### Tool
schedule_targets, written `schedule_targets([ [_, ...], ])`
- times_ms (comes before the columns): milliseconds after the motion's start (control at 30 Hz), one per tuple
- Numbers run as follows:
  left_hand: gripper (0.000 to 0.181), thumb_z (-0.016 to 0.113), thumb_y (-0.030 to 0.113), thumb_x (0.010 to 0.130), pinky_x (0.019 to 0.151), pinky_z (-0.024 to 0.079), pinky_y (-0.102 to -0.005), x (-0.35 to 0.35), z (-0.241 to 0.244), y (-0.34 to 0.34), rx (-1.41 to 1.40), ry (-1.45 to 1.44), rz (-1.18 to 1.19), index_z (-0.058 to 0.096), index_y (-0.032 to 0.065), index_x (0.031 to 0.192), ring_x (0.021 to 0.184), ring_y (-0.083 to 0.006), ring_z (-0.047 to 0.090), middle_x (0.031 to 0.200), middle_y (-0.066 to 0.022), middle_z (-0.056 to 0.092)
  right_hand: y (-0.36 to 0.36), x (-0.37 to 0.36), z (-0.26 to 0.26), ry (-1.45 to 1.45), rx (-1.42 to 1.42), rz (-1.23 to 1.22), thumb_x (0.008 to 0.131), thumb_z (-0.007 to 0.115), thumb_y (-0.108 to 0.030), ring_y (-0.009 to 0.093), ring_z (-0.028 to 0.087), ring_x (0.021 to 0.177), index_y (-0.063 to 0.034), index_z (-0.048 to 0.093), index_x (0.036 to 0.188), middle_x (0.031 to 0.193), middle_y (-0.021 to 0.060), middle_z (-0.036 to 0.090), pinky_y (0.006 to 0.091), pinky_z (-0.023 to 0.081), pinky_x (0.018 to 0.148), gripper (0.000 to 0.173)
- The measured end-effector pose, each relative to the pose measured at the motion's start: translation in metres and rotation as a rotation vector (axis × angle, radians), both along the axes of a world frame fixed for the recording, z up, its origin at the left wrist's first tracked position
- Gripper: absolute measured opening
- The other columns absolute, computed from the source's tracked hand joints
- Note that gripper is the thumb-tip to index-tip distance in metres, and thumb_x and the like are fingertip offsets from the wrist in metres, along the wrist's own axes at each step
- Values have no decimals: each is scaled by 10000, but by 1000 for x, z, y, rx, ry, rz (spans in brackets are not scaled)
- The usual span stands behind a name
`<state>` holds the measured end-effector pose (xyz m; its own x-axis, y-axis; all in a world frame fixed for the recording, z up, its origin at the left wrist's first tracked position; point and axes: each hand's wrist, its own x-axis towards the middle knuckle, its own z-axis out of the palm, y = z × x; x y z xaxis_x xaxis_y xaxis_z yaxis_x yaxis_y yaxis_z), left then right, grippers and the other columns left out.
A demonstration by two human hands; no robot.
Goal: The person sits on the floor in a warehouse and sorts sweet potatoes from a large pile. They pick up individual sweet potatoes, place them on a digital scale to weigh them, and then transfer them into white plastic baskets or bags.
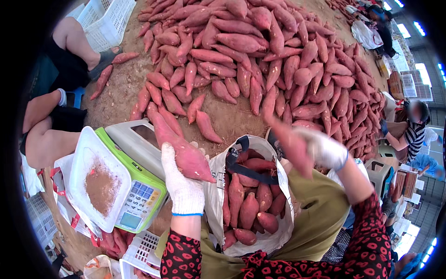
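My left hand (pixel 184 188), in a white knit glove, is shut on a large sweet potato (pixel 184 150) left of the bag's mouth. Motion blurs my right hand (pixel 320 146), also gloved in white; it grips a second, long sweet potato (pixel 291 139) above the bag's right side. Between my knees stands a white woven bag (pixel 285 223) with dark strap handles (pixel 244 167), and several sweet potatoes (pixel 249 211) lie inside it. To the left, a green and white digital scale (pixel 153 209) carries a white pan (pixel 80 185) with brown soil on its bottom.
A large heap of sweet potatoes (pixel 240 42) covers the dirt floor (pixel 240 120) ahead. At upper left is a white plastic crate (pixel 104 28); another crate (pixel 143 247) sits below the scale. A person's legs (pixel 75 42) are at left. Another person (pixel 413 129) sits at right near a second scale (pixel 378 174).
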<state>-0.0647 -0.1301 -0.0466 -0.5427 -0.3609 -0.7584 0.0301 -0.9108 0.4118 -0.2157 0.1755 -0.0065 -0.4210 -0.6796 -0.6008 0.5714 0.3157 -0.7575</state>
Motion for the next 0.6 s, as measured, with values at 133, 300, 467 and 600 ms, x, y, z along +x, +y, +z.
schedule_targets([
  [133, 662, 657, 521, 903, 837, 523, -436, 4, 3, 1, -30, 31, 0, 465, 77, 1355, 967, -283, 606, 1144, -127, 593, -35, 79, 44, 343, 230, 642, 764, 734, -449, 256, 643, 1072, -76, 419, 1429, 1144, 185, 640, 381, 506, 919, 824],
  [300, 682, 657, 512, 911, 866, 523, -442, 6, 11, 0, -67, 20, 0, 452, 61, 1380, 1002, -285, 607, 1187, -137, 585, -59, 124, 20, 411, 421, 923, 845, 666, -458, 365, 672, 1002, -97, 513, 1338, 1071, 225, 674, 428, 523, 895, 630],
  [467, 594, 614, 468, 949, 856, 526, -417, 11, 15, -10, -64, 117, 35, 488, 32, 1333, 983, -279, 610, 1151, -141, 598, -84, 58, 2, 360, 70, 567, 928, 661, -275, 156, 683, 841, -33, 627, 1184, 958, 78, 696, 320, 565, 756, 354],
  [600, 647, 608, 449, 941, 902, 514, -426, 6, 34, -9, -259, 36, 77, 449, -21, 1357, 1062, -317, 604, 1210, -181, 584, -144, -26, -63, 506, 118, 18, 912, 660, -318, 171, 669, 791, 5, 632, 1181, 921, 95, 695, 298, 543, 714, 421],
])
